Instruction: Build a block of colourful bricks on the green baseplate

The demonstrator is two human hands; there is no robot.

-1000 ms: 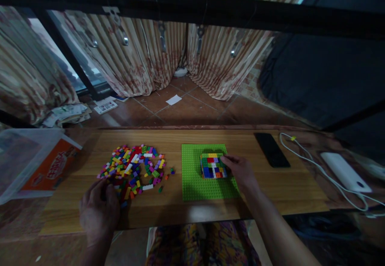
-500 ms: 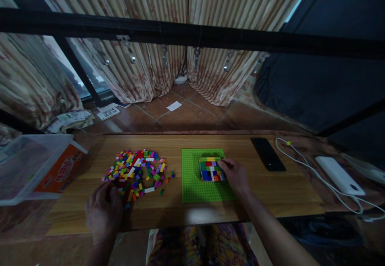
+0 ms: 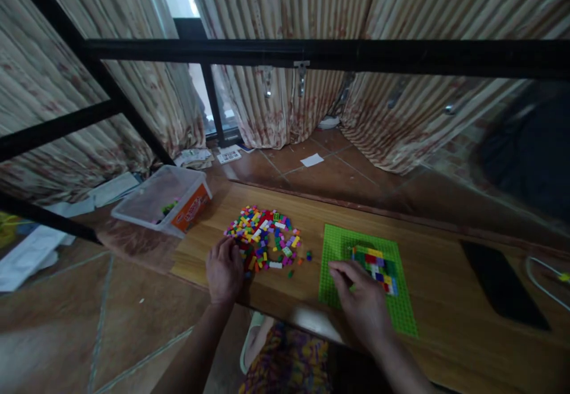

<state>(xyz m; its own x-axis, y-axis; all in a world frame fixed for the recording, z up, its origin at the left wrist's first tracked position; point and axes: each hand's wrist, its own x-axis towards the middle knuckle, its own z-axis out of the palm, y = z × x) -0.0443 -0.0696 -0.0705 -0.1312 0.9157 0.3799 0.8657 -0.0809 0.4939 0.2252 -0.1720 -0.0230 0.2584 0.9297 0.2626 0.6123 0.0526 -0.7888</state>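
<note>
A pile of small coloured bricks [image 3: 265, 236] lies on the wooden table [image 3: 445, 299]. My left hand [image 3: 224, 269] rests at the pile's near left edge, fingers curled down among the bricks; whether it holds one is hidden. To the right lies a green baseplate [image 3: 342, 245] with a multicoloured brick block [image 3: 376, 263] built on it. My right hand [image 3: 363, 302] lies over the near part of the baseplate, fingers spread and pointing at the block's left side, with nothing seen in it.
A clear plastic box [image 3: 162, 198] with an orange label stands at the table's far left corner. A black phone [image 3: 501, 284] and a white cable [image 3: 545, 281] lie at the right. Black metal bars [image 3: 312, 55] cross above; curtains and a tiled floor lie behind.
The camera has swung left and tilted. My right hand has come off the block's right side and now lies over the baseplate's near part. My left hand stays at the pile.
</note>
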